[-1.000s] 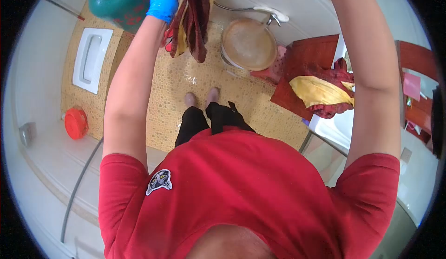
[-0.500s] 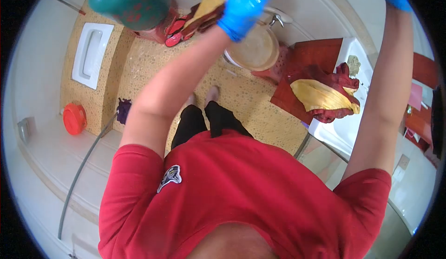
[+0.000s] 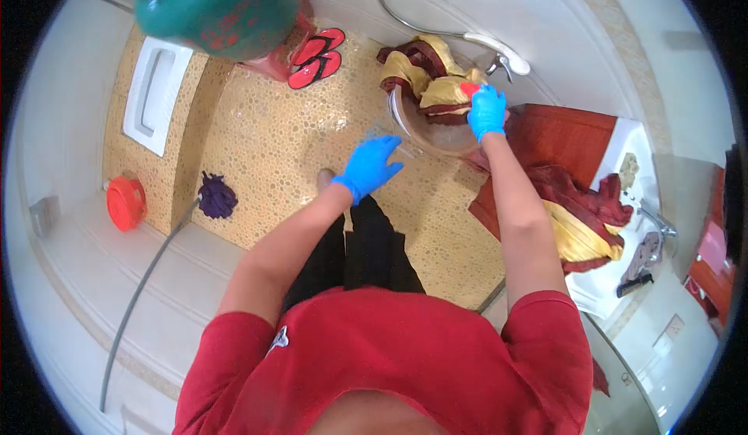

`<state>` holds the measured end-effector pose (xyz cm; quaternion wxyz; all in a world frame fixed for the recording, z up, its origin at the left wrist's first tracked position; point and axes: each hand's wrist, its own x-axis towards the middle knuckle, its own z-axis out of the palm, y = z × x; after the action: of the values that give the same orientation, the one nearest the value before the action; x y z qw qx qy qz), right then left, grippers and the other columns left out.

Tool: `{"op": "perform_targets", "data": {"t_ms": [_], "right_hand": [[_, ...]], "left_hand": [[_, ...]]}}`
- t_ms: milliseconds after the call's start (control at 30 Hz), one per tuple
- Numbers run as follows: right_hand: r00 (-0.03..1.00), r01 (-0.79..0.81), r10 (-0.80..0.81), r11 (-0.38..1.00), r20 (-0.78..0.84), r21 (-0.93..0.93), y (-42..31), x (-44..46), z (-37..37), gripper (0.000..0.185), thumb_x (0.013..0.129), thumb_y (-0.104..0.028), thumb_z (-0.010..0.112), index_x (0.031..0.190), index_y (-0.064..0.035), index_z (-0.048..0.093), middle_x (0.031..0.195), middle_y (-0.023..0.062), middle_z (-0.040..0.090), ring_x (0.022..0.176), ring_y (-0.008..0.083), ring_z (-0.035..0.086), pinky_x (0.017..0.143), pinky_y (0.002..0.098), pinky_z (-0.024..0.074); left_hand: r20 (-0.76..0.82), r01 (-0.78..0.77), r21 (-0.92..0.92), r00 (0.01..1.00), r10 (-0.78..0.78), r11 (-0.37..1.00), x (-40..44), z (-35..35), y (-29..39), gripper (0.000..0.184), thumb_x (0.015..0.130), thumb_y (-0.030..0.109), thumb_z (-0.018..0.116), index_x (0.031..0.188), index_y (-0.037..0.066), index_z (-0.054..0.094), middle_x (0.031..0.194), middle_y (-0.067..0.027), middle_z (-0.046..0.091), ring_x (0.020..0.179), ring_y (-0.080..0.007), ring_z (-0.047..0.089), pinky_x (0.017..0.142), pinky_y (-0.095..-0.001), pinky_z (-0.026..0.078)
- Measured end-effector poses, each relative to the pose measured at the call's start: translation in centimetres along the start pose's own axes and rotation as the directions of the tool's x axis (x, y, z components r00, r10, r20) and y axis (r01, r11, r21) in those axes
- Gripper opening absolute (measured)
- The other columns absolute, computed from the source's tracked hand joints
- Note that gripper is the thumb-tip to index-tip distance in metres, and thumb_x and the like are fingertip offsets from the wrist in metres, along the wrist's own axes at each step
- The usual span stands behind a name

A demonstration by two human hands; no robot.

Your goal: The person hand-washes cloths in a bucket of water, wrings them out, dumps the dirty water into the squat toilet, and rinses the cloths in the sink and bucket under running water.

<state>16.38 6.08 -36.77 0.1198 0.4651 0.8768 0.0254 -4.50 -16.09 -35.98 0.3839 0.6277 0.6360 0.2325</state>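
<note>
**A maroon-and-yellow cloth (image 3: 446, 92) bunched across a bucket (image 3: 438, 148)**

In the head view, the cloth lies partly in the bucket, with folds reaching past the rim. Their weight could drag it onto the floor (image 3: 269, 150), and a sideways tug might tip the bucket. The right hand (image 3: 488, 111) is beside the cloth at a red patch (image 3: 469, 89); whether its fingers grip anything, I cannot tell. The left hand (image 3: 366, 171) hangs above the floor, fingers loosely spread, holding nothing visible.

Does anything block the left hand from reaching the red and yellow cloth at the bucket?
Nothing visible blocks it. Floor and the bucket's edge show between the left hand and the cloth; the right hand is at the cloth's other side.
</note>
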Motion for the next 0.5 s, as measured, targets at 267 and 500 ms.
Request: {"op": "perform_targets", "data": {"t_ms": [267,500], "right_hand": [[0.797,-0.228,0.177,0.974,0.577,0.016,-1.4,-1.9,12.0,0.076,0.069,-0.037,0.071,0.133,-0.0494,0.033,0.15,-0.0004,0.018,0.131,0.0392,0.025,0.099,0.0705,0.0195],[0.862,-0.196,0.164,0.98,0.48,0.017,-1.3,-1.2,18.3,0.073,0.072,-0.043,0.068,0.137,-0.0332,0.037,0.146,0.0033,0.027,0.129,0.0385,0.026,0.092,0.0694,0.0268]], "left_hand": [[0.088,0.038,0.084,0.995,-0.046,0.996,4.2,3.6,-3.4,0.061,0.078,0.025,0.064,0.131,0.006,0.042,0.132,-0.0183,0.044,0.118,-0.0359,0.045,0.098,-0.0417,0.039],[0.246,-0.195,0.513,0.966,0.075,0.836,18.2,9.2,-4.9,0.074,0.074,0.033,0.068,0.138,0.016,0.034,0.145,-0.0148,0.025,0.128,-0.0474,0.026,0.099,-0.0613,0.028]]}}
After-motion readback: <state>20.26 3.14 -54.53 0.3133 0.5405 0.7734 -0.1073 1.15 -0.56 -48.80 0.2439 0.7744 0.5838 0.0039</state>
